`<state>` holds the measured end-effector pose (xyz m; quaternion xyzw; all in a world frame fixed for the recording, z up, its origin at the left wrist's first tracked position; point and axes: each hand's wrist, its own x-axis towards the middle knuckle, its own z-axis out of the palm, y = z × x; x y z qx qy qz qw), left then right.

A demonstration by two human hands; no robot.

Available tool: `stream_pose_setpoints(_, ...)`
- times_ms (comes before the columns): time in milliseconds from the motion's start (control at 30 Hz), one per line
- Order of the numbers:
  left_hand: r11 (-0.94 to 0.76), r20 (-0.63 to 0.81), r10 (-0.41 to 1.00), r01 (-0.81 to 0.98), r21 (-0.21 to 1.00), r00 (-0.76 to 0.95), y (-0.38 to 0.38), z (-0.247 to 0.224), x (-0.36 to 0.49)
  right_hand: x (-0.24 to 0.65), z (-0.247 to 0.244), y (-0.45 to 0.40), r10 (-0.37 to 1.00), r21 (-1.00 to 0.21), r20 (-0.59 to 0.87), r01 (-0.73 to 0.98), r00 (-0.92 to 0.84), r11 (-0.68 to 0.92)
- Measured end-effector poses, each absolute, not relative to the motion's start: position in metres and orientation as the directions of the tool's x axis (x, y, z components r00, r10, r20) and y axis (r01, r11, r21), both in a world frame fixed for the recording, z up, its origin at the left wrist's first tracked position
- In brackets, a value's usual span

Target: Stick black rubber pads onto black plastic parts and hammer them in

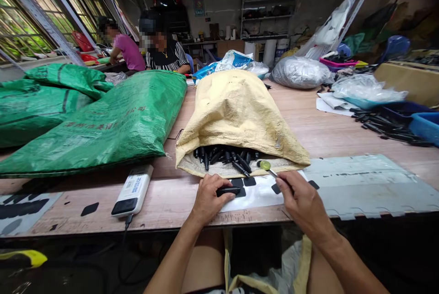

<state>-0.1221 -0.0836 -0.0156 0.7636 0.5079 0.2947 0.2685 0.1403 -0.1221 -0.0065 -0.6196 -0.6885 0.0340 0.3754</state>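
My left hand (210,195) is closed round a short black tube-shaped piece (229,190), held just above the table edge. Between the fingers of my right hand (302,198) is a small tool (265,165) with a thin metal shaft and a round yellow-green head, which points toward the sack mouth. Straight ahead lies a cream woven sack (236,106), its mouth facing me. Inside the mouth are many black tube-shaped pieces (222,154), one of them poking out over the lip. Under my hands is a white sheet (264,200) with black rounded squares (250,181).
Green woven sacks (137,115) fill the left side. A white power bank (133,191) with a cable stands near the front edge. To the right are a grey mat (377,184), loose black parts (387,125) and a blue bin (427,125). Two people sit beyond the table.
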Motion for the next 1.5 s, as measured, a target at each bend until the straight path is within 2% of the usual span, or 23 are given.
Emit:
stream_pose_setpoints(100, -0.325, 0.175, 0.941, 0.625, 0.71, 0.29, -0.083, -0.017, -0.123, 0.116, -0.004, -0.13, 0.897, -0.609, 0.44, 0.718, -0.048, 0.337)
stream_pose_setpoints(267, -0.32, 0.174, 0.941, 0.595, 0.737, 0.291, -0.083, -0.02, -0.125, 0.094, -0.013, -0.139, 0.901, -0.607, 0.412, 0.696, -0.138, 0.384)
stream_pose_setpoints(433, -0.31, 0.187, 0.946, 0.568, 0.763, 0.264, -0.083, -0.021, -0.126, 0.085, -0.016, -0.143, 0.863, -0.528, 0.464, 0.72, -0.198, 0.449)
stream_pose_setpoints(633, -0.32, 0.189, 0.942, 0.58, 0.749, 0.277, -0.082, -0.023, -0.126, 0.075, -0.021, -0.143, 0.851, -0.343, 0.433, 0.819, -0.296, 0.459)
stream_pose_setpoints(833, -0.309, 0.189, 0.947, 0.582, 0.753, 0.258, -0.082, -0.023, -0.125, 0.084, -0.015, -0.142, 0.828, -0.348, 0.515, 0.828, -0.223, 0.44)
stream_pose_setpoints(1033, -0.317, 0.195, 0.945, 0.588, 0.744, 0.262, -0.081, -0.023, -0.125, 0.088, -0.018, -0.142, 0.865, -0.345, 0.448, 0.849, -0.225, 0.399)
stream_pose_setpoints(1167, -0.314, 0.183, 0.942, 0.553, 0.771, 0.281, -0.08, -0.021, -0.127, 0.109, -0.011, -0.133, 0.838, -0.36, 0.536, 0.87, -0.102, 0.336)
stream_pose_setpoints(1333, -0.308, 0.176, 0.939, 0.49, 0.816, 0.297, -0.078, -0.023, -0.131, 0.152, -0.022, -0.117, 0.829, -0.219, 0.559, 0.967, 0.012, 0.134)
stream_pose_setpoints(1500, -0.314, 0.17, 0.934, 0.498, 0.808, 0.314, -0.078, -0.025, -0.131, 0.165, -0.042, -0.109, 0.833, -0.154, 0.553, 0.986, 0.031, 0.065)
